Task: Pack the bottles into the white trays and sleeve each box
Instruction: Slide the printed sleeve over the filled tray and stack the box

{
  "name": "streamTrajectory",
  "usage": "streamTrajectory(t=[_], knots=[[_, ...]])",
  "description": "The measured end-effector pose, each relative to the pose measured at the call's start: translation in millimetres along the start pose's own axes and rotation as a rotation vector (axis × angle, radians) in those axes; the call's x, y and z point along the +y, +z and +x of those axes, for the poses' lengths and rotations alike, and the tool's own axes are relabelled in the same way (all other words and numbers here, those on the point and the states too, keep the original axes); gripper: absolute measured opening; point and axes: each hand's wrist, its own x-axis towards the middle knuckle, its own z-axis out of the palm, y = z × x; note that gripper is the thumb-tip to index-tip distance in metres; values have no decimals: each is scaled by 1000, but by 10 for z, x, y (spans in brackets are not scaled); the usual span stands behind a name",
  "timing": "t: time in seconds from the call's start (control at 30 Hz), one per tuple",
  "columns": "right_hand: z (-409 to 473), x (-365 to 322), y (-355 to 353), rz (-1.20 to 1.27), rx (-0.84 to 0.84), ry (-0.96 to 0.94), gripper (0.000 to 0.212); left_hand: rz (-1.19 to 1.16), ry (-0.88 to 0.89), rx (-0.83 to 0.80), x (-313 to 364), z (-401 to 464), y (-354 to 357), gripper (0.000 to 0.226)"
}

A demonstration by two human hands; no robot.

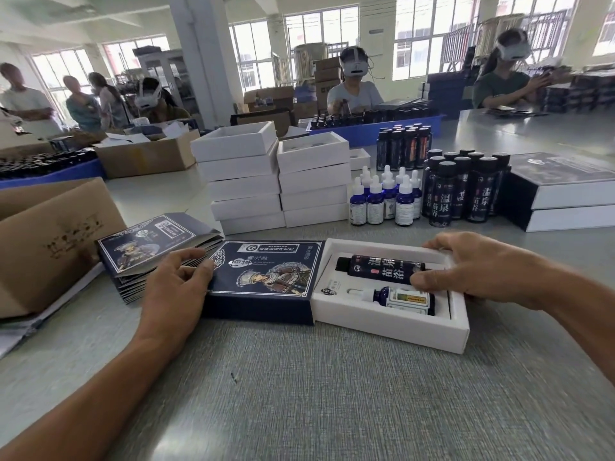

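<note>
White tray [392,331] with 2 bottles — partly inside dark sleeve [266,281]; left hand [179,281] grips the sleeve's left end, right hand [479,267] grips the tray's right end.

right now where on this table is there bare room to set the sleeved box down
The widest bare patch of the grey table is the near strip in front of the white tray and dark sleeve, between both forearms. A smaller patch lies right of the tray, below the finished boxes. Behind the tray it is crowded: empty tray stacks, dropper bottles, black bottles.
</note>
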Motion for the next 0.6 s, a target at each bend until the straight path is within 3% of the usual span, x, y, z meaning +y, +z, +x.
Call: streamTrajectory(t=[0.17,0.6], knots=[[-21,2,-37,-27,-23,-37,40,-9,-5,8,7,-3,13,22],[12,26,-24,-23,1,-39,65,44,2,-19,-56,43,12,26]])
